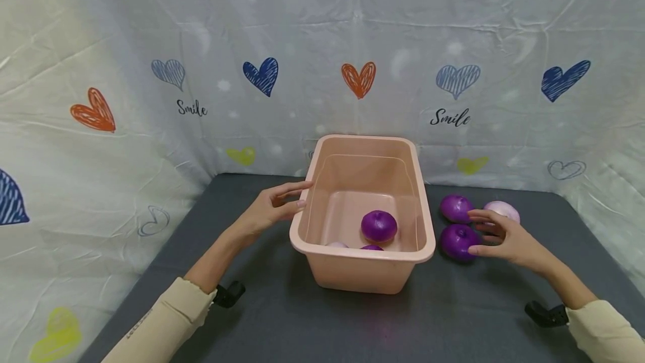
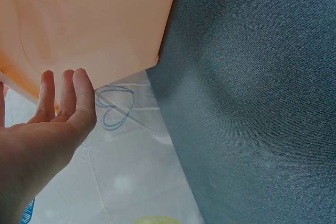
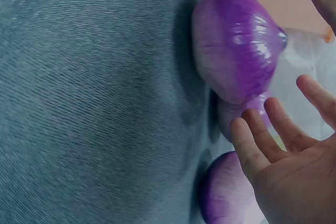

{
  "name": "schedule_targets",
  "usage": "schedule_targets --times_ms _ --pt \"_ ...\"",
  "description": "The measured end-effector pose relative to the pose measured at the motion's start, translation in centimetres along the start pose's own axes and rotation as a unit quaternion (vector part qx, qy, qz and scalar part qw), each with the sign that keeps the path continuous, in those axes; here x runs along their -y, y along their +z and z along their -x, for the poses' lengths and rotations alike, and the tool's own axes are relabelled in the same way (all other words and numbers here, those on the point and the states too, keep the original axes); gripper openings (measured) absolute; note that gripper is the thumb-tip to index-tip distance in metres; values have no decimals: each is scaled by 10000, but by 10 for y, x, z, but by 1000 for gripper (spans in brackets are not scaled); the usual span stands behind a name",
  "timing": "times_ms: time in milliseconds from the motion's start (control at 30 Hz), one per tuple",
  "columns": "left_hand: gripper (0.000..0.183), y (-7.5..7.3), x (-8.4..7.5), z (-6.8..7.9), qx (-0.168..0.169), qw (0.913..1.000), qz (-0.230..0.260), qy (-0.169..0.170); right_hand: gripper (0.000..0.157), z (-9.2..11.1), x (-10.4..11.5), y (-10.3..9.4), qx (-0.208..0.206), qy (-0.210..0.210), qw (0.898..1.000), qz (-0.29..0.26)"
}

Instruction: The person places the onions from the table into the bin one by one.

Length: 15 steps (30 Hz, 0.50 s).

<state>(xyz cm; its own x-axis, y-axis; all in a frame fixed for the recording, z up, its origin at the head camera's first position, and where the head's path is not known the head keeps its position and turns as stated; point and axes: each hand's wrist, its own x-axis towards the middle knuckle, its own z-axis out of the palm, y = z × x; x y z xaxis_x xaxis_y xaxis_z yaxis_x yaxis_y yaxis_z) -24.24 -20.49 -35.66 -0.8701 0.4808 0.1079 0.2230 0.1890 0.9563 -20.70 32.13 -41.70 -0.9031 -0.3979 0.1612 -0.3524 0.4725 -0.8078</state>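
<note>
Two hands, peach bin, onions

On a dark surface (image 1: 302, 340), a person's right grip (image 1: 511, 241) is spread beside the near purple onion (image 1: 458, 241); contact is unclear. To its left, a peach bin (image 1: 360, 271) holds a purple onion (image 1: 379, 226) and two others (image 1: 372, 247) partly hidden. The left grip (image 1: 269, 208), fingers extended, is at the bin's left rim. Farther back: another purple onion (image 1: 456, 208), a pale onion (image 1: 504, 209) and a heart-printed sheet (image 1: 312, 116).

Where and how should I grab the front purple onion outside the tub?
Probably grip its widest part, from above and the right: the front purple onion is rounded, with the tub close on its left and another purple onion behind.
</note>
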Motion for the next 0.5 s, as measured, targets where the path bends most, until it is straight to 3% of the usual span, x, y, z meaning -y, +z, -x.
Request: schedule_targets --times_ms 500 --pt "52 1 0 1 -42 10000 -14 11 68 -5 -14 13 67 2 9998 166"
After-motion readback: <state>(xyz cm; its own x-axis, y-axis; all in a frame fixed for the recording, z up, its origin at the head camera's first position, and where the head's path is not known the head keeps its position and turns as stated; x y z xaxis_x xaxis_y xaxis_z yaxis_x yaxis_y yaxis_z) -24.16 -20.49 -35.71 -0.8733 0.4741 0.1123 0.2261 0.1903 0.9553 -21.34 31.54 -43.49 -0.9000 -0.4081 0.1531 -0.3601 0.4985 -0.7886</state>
